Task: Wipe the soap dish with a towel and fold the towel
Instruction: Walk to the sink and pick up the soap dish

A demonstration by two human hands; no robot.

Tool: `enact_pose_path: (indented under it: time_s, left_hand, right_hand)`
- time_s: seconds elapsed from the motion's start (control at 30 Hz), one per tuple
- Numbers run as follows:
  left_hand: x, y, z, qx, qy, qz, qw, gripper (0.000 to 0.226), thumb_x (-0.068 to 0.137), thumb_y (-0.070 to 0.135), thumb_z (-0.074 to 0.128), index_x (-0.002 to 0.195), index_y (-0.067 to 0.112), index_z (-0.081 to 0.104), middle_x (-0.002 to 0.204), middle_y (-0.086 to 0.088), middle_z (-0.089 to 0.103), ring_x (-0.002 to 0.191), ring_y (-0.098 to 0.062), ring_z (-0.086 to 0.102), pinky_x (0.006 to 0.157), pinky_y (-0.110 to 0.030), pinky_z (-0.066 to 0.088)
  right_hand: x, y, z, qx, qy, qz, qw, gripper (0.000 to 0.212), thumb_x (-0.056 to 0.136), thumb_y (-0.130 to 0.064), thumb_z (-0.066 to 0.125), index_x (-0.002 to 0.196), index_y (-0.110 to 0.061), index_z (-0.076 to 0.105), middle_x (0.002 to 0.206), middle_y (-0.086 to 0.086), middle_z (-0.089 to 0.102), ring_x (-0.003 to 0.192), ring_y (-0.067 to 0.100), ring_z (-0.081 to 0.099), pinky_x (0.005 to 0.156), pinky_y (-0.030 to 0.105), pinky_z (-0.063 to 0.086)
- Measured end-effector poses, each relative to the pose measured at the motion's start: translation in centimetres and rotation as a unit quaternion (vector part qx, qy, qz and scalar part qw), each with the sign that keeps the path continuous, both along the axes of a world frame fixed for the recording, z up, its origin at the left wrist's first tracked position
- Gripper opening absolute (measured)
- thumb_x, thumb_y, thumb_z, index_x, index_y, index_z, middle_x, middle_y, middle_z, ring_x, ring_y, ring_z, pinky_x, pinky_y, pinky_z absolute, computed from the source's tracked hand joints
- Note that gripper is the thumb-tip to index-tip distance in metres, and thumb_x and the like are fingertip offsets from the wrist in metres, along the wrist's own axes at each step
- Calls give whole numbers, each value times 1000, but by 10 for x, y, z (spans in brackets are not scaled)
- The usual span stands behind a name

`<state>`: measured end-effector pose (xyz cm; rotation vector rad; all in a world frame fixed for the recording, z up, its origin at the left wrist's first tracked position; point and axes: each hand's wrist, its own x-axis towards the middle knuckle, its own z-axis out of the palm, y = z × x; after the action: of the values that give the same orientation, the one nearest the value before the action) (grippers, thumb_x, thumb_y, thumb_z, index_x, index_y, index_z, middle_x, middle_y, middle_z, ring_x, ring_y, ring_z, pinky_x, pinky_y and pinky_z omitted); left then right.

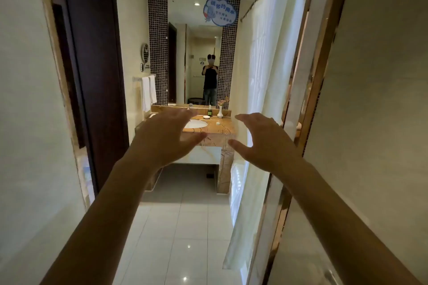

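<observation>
I stand at a bathroom doorway, both arms stretched forward. My left hand point(166, 136) and my right hand point(264, 143) are held up with fingers spread, palms down, holding nothing. Far ahead, a small white soap dish point(206, 116) sits on the brown marble counter point(220, 131) behind the white sink basin point(196, 124). White towels point(148, 92) hang from a rail on the left wall beside the counter. Both hands are well short of the counter.
A dark wooden door point(92, 71) stands open on the left. A white shower curtain point(261, 90) hangs along the right. On the counter stand a dark bottle point(209, 111), a white vase point(220, 111) and a small white disc point(217, 123). A large mirror point(196, 53) shows a person's reflection. Pale tiled floor point(183, 227) leads ahead.
</observation>
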<state>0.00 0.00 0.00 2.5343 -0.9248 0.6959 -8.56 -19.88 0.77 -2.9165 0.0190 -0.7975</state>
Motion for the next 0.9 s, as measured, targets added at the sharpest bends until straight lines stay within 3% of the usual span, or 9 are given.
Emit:
enact_pose_path:
  time_s: [0.5, 0.9]
  left_hand:
    - [41, -41, -5, 13, -2, 39, 999, 73, 77, 65, 36, 133, 20, 47, 137, -3, 55, 125, -23, 51, 101, -43, 40]
    - [144, -50, 7, 40, 3, 63, 997, 69, 81, 65, 38, 136, 22, 43, 139, -3, 53, 127, -22, 48, 103, -45, 40]
  right_hand:
    - [59, -55, -9, 3, -12, 43, 999, 61, 84, -49, 59, 137, -25, 43, 135, -1, 55, 120, 20, 50, 100, 35, 40]
    - [169, -63, 5, -5, -23, 46, 999, 61, 82, -51, 59, 135, -23, 44, 136, -1, 54, 120, 21, 50, 96, 33, 42]
